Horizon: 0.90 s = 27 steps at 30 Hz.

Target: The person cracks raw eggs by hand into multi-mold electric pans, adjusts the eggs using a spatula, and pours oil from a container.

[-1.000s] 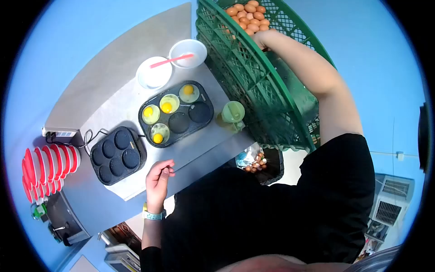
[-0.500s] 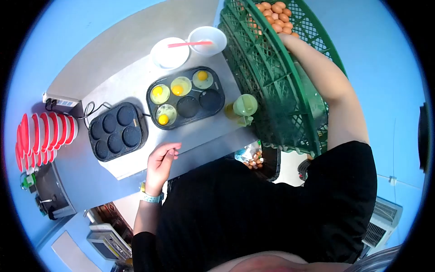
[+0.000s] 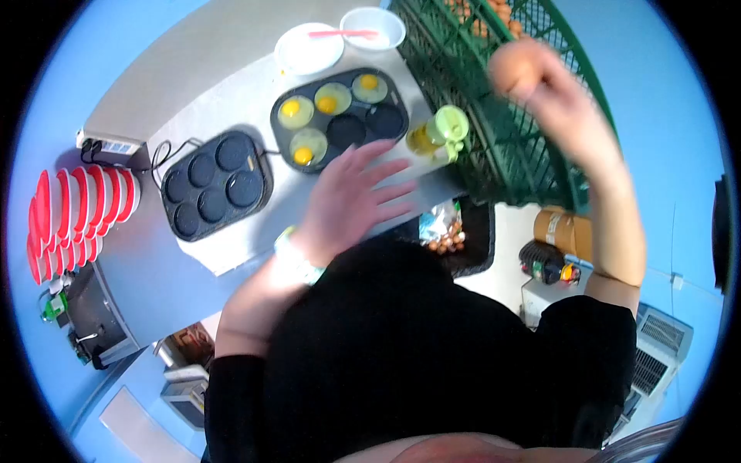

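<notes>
My right hand (image 3: 552, 89), blurred by motion, is closed around a brown egg (image 3: 512, 71) above the green plastic crate (image 3: 463, 92). Its fingers are partly hidden by the egg and the blur. With fingers spread, my left hand (image 3: 351, 201) hovers palm down at the near edge of the black six-well pan (image 3: 282, 123). Several wells of that pan contain cracked eggs with whole yolks, such as the yolk (image 3: 327, 105) in the back middle; two wells show their dark bottoms. A green-lidded bottle of yellowish liquid (image 3: 424, 140) stands right of the pan.
A second black six-well pan (image 3: 213, 185) sits to the left. White bowls (image 3: 309, 51) with a pink-handled utensil (image 3: 343, 33) are at the back. Red-and-white stacked containers (image 3: 85, 204) stand far left. Below the counter is a black bin (image 3: 480, 243) with eggshells. More eggs lie in the crate.
My right hand has come up out of the crate with an egg. My left hand has moved right and forward toward the pan, its fingers spreading. The view has shifted.
</notes>
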### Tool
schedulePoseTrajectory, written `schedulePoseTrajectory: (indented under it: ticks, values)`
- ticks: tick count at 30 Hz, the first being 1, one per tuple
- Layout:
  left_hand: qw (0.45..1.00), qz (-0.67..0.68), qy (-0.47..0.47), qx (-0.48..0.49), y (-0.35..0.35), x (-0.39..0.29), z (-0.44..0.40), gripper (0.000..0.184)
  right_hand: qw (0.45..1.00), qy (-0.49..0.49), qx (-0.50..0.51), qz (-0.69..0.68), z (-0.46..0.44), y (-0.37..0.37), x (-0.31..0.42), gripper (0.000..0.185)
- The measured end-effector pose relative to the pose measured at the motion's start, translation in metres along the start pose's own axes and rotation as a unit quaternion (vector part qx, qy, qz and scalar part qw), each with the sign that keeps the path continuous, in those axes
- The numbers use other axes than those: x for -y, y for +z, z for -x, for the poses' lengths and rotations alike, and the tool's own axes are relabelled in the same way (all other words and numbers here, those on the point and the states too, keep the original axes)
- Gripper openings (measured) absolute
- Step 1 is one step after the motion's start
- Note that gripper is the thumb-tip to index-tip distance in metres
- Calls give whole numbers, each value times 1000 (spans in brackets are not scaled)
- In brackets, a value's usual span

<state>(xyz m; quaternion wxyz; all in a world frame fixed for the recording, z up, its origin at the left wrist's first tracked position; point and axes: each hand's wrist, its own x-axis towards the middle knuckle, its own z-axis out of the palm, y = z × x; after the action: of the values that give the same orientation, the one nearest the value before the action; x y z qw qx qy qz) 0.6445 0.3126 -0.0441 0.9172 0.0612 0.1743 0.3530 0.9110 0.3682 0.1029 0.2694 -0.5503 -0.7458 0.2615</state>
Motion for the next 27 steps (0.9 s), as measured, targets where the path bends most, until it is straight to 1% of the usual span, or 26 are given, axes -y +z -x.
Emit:
schedulePoseTrajectory:
  ticks: [1, 2, 3, 4, 5, 6, 7, 8, 9, 10, 11, 13, 14, 15, 16, 17, 18, 19, 20, 21, 23, 25, 26, 27]
  values:
    - [998, 19, -27, 52, 5, 4, -3, 57, 981, -121, 85, 129, 17, 24, 11, 40]
    - [995, 29, -44, 86, 9, 6, -2, 55, 973, -144, 128, 129, 32, 50, 39, 43]
    - [990, 39, -60, 120, 10, 8, 1, 54, 981, -89, 123, 117, 51, 84, 47, 44]
    - [990, 40, -66, 119, 4, 12, 5, 54, 988, 12, 147, -42, 68, 114, 46, 45]
    - [994, -24, -58, 86, -9, 19, 11, 51, 991, -6, 136, -6, 81, 139, 36, 43]
    - [993, -91, -48, 54, -22, 24, 14, 48, 992, -43, 113, 20, 90, 159, 24, 41]
    - [993, -91, -51, 52, -41, 26, 19, 48, 991, -81, 91, 47, 99, 179, 9, 38]
    - [993, -44, -107, 2, -65, 26, 27, 44, 992, -77, 93, 43, 111, 202, -8, 38]
    - [985, 5, -163, -49, -87, 25, 37, 39, 980, 18, 74, -185, 124, 227, -27, 36]
    - [984, 10, -168, -56, -105, 25, 46, 39, 907, 116, 49, -402, 137, 248, -42, 33]
    - [985, -12, -156, -75, -123, 23, 55, 36, 874, 201, -7, -443, 143, 267, -51, 30]
    - [984, -37, -147, -93, -141, 17, 70, 33, 854, 242, -54, -458, 164, 319, -103, 34]
    - [981, -16, -125, -150, -147, 15, 79, 30, 853, 244, -54, -459, 173, 339, -122, 34]
    - [973, 4, -103, -206, -152, 13, 89, 27, 887, 258, -107, -368, 184, 356, -137, 37]
    - [973, 3, -103, -207, -155, 9, 97, 27, 912, 266, -158, -271, 181, 361, -143, 41]
    - [972, -24, -81, -219, -156, 7, 107, 25, 912, 265, -157, -273, 175, 361, -154, 41]
    - [969, -52, -63, -235, -159, 5, 118, 23, 925, 215, -213, -229, 167, 355, -156, 44]
    - [967, -52, -64, -239, -165, 3, 125, 23, 931, 164, -268, -184, 160, 346, -150, 47]
    - [968, -77, -53, -232, -172, 2, 132, 21, 956, 94, -278, -24, 148, 323, -126, 48]
    - [969, -102, -42, -223, -175, 1, 137, 18, 951, 83, -296, -37, 142, 319, -119, 47]
    - [968, -108, -38, -222, -176, 1, 144, 17, 942, 42, -332, 39, 137, 325, -124, 48]
    - [956, -152, -36, -249, -172, 3, 147, 16, 950, 41, -305, 58, 135, 349, -139, 50]
    - [956, -149, -35, -252, -174, 4, 147, 16, 961, 86, -258, 49, 138, 372, -158, 51]
    - [958, -151, -33, -243, -176, 7, 150, 16, 969, 81, -211, 98, 142, 389, -175, 50]
